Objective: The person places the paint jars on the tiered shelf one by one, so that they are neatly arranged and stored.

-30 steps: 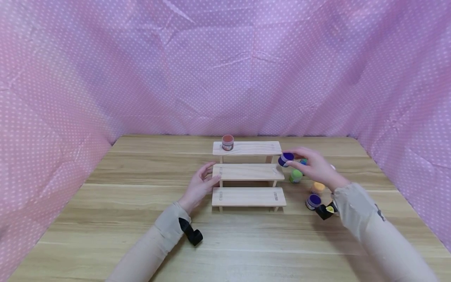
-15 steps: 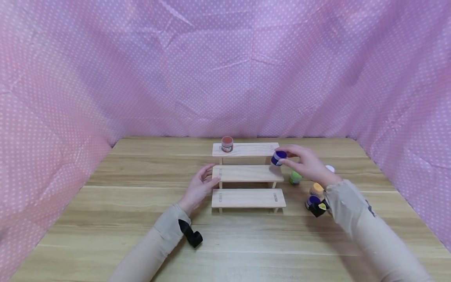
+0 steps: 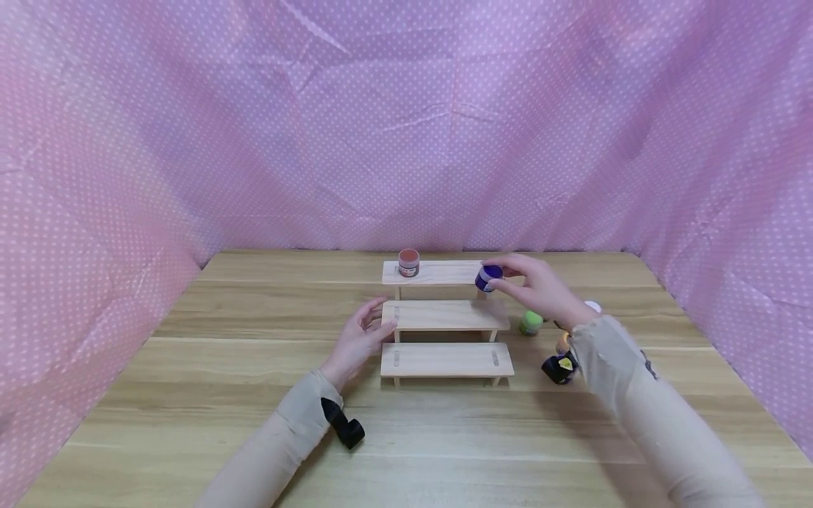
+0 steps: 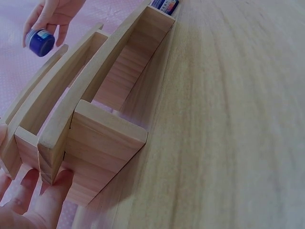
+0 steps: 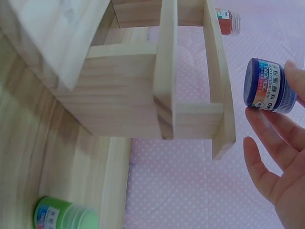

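Dark blue paint jar clamped between fingers of the right hand, lid up, slight tilt, held just off the right end of the wooden stand's top step, not touching. Red paint jar at step's left end. Left hand farther off, fingers curled on stand's left side.

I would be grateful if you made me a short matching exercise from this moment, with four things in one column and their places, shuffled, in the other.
Things
1. Red jar
2. Raised blue jar
3. Green jar
4. Left hand

Places
A. On the table, to the right of the wooden stand
B. At the left end of the wooden stand, touching it
C. On the top shelf, toward its left end
D. In the grip of the right hand

Right pairs: 1-C, 2-D, 3-A, 4-B
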{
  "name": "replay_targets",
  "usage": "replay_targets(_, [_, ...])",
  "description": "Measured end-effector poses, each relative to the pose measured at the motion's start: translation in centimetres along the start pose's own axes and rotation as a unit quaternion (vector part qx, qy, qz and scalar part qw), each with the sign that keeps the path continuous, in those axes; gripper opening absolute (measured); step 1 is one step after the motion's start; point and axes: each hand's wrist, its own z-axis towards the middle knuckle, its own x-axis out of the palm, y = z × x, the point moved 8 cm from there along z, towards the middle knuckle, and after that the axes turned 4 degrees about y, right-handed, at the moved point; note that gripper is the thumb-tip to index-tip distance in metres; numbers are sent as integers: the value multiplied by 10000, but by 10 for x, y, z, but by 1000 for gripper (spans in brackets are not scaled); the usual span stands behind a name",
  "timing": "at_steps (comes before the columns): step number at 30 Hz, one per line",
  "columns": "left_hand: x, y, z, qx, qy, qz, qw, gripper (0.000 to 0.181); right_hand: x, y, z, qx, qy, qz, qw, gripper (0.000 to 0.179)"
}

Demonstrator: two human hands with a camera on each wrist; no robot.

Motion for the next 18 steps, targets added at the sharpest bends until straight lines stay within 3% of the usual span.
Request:
replay_targets(6, [1, 4, 2, -4, 31, -12, 10000, 58, 7, 1, 10, 152, 100, 201, 9996, 36])
replay_targets(18, [-2, 3, 3, 15, -28, 27, 10000, 56, 23, 15, 34, -68, 196, 365, 9991, 37])
